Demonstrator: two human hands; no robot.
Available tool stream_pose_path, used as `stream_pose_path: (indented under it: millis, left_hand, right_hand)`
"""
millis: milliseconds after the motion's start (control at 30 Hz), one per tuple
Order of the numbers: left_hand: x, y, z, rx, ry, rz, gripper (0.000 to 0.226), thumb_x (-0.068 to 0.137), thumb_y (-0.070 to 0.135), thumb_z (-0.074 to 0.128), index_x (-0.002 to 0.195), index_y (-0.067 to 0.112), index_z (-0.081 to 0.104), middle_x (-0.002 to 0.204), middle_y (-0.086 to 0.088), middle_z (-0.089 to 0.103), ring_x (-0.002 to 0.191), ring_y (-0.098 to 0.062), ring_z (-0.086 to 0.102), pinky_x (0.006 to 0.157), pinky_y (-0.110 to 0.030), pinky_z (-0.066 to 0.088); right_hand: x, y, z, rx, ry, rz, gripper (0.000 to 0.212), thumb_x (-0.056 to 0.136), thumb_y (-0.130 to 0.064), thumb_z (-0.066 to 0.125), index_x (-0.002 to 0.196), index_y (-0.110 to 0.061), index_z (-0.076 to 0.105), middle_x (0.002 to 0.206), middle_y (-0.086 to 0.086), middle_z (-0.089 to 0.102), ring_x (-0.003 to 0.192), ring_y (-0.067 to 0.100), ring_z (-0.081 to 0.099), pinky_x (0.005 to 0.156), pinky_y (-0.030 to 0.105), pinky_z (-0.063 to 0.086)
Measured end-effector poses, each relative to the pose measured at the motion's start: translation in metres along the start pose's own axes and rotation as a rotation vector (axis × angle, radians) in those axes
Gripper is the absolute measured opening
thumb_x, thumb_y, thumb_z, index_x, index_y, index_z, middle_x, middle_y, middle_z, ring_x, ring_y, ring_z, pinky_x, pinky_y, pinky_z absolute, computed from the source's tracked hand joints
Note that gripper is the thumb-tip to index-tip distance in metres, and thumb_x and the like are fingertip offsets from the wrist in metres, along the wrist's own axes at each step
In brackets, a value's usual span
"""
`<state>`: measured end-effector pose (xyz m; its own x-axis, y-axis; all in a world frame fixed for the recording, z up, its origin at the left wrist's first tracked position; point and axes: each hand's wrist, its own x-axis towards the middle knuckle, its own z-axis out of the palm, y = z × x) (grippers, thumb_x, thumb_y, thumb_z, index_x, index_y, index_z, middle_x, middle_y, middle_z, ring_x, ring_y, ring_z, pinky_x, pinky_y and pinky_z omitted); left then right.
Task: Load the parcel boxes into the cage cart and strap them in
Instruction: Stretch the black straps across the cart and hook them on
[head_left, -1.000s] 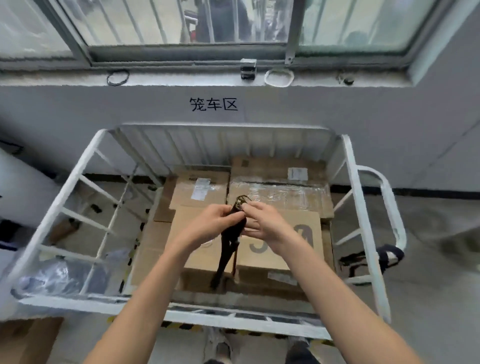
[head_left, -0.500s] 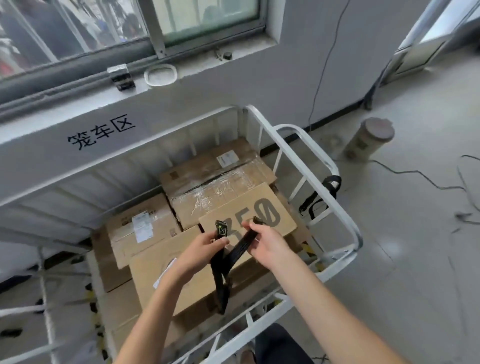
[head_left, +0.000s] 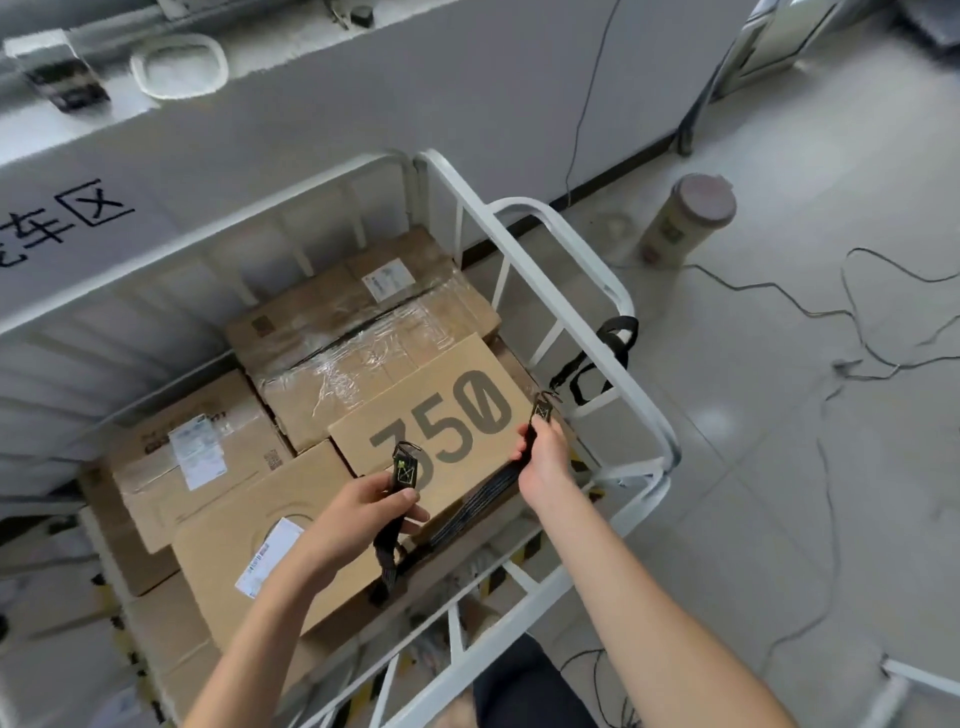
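Observation:
Several brown parcel boxes fill the white cage cart; the top one is printed "350", and a taped box lies behind it. I hold a black strap over the boxes. My left hand grips one end just below its hook tag. My right hand grips the other end, whose hook tag points toward the cart's right rail. The strap sags between my hands. A second black strap hangs looped on the right rail.
The cart stands against a grey wall under a window sill. A cylindrical canister stands on the tiled floor to the right, with thin cables trailing around it. My legs are at the cart's near rail.
My hands have spread apart, stretching the strap out; the right hand moved toward the cart's right rail. My head turned right, so the cart now sits left of centre.

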<state>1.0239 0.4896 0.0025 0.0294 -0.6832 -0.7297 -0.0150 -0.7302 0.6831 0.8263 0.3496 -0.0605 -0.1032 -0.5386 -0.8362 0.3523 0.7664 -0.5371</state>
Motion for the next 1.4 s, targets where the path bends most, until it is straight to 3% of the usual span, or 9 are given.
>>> stream_pose_path:
  millis: [167,300,467,633,833,1000,1233,1400]
  left_hand:
    - [0.02,0.019,0.009,0.03,-0.011,-0.03,0.017,0.103,0.021,0.055,0.111,0.01,0.064,0.097,-0.003,0.078,0.089,-0.019,0.075,0.09,-0.044,0.057]
    - [0.039,0.031,0.018,0.062,-0.026,-0.074,0.018,0.103,0.02,0.055,0.111,0.006,0.063,0.096,-0.006,0.078,0.088,-0.021,0.075,0.091,-0.05,0.054]
    - [0.059,0.045,0.027,0.073,-0.042,-0.083,0.02,0.102,0.013,0.056,0.108,-0.005,0.061,0.092,-0.013,0.077,0.084,-0.023,0.075,0.081,-0.034,0.059]
    - [0.067,0.054,0.04,0.101,-0.058,-0.08,0.017,0.102,0.013,0.056,0.105,-0.002,0.062,0.091,-0.014,0.077,0.083,-0.022,0.075,0.07,-0.021,0.055]
    - [0.061,0.055,0.049,0.143,-0.069,-0.082,0.018,0.101,0.018,0.058,0.106,0.002,0.064,0.091,-0.009,0.078,0.087,-0.021,0.075,0.078,-0.027,0.056]
    - [0.043,0.051,0.048,0.145,-0.059,-0.068,0.022,0.101,0.02,0.059,0.107,0.0,0.062,0.092,-0.01,0.078,0.088,-0.022,0.075,0.072,-0.022,0.056]
    - [-0.011,0.047,0.035,0.102,0.027,0.012,0.018,0.102,0.019,0.057,0.107,0.004,0.064,0.091,-0.011,0.078,0.087,-0.025,0.076,0.076,-0.027,0.057]
    - [-0.074,0.025,0.002,0.064,0.163,0.11,0.016,0.102,0.018,0.057,0.106,0.005,0.065,0.091,-0.011,0.078,0.081,-0.027,0.075,0.07,-0.03,0.058]
  right_hand:
    - [0.046,-0.03,-0.009,0.138,0.048,0.065,0.03,0.102,-0.037,0.053,0.087,-0.011,0.054,0.065,0.0,0.053,0.043,0.011,0.038,0.035,0.022,0.03]
    - [0.073,-0.042,-0.013,0.149,0.084,0.047,0.014,0.104,-0.026,0.051,0.109,-0.013,0.056,0.076,0.001,0.06,0.041,0.008,0.041,0.036,0.021,0.033]
    - [0.095,-0.049,-0.027,0.158,0.131,0.087,0.03,0.106,-0.02,0.045,0.134,-0.01,0.048,0.078,0.003,0.058,0.047,0.01,0.038,0.043,0.023,0.032]
    - [0.11,-0.056,-0.04,0.186,0.186,0.109,0.035,0.107,-0.018,0.042,0.141,-0.009,0.044,0.078,0.004,0.058,0.05,0.011,0.038,0.041,0.023,0.033]
    - [0.099,-0.045,-0.058,0.206,0.208,0.123,0.021,0.107,-0.017,0.042,0.123,-0.008,0.052,0.076,0.005,0.059,0.049,0.011,0.041,0.041,0.024,0.035]
    - [0.075,-0.034,-0.069,0.218,0.19,0.058,0.017,0.107,-0.016,0.043,0.096,-0.011,0.055,0.074,0.005,0.058,0.046,0.013,0.043,0.045,0.028,0.04]
    - [0.012,0.005,-0.061,0.152,0.087,0.079,0.019,0.108,-0.017,0.041,0.099,-0.007,0.054,0.073,0.007,0.057,0.06,0.02,0.054,0.061,0.034,0.049]
    - [-0.048,0.052,-0.044,0.023,-0.033,0.086,0.023,0.108,-0.021,0.038,0.095,-0.012,0.054,0.076,0.007,0.064,0.066,0.02,0.059,0.076,0.035,0.048]
